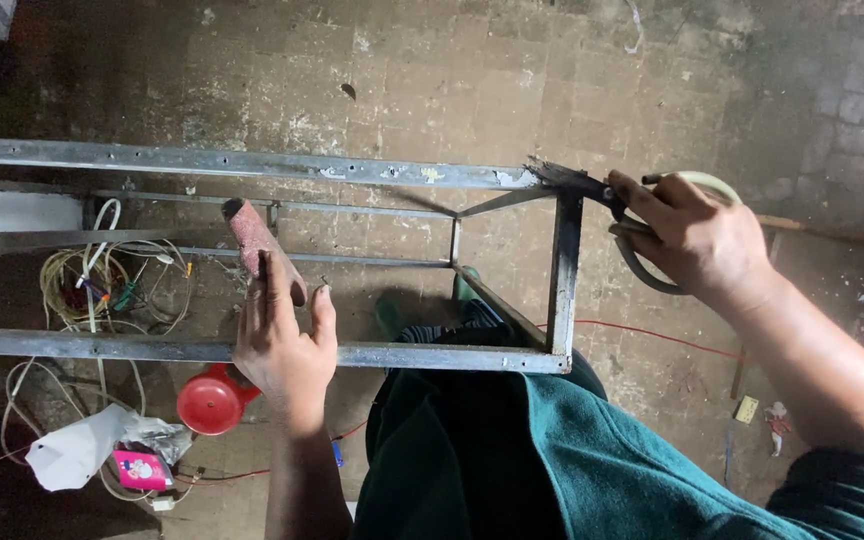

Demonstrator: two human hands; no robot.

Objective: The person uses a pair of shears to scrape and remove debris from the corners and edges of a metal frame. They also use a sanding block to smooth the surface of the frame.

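Grey steel makes up the long frame [252, 352] that lies across the dirty tiled floor [432, 80], its rails running left to right. At the far left, beneath the rails, sit a tangle of pale cable [82, 285], a crumpled white bag [77, 450] and a red round lid [210, 403]. The left hand [282, 345] rests over the near rail, fingers closed around the handle of a small paint roller [257, 240], whose reddish sleeve sticks up and away past the fingertips, above the rail. Further right, at the frame's far corner, the right hand [692, 235] is wrapped around a pale round tin [697, 185] and also pinches a dark brush [572, 180], whose bristles touch the corner of the top rail. Green trousers [552, 450] fill the foreground.
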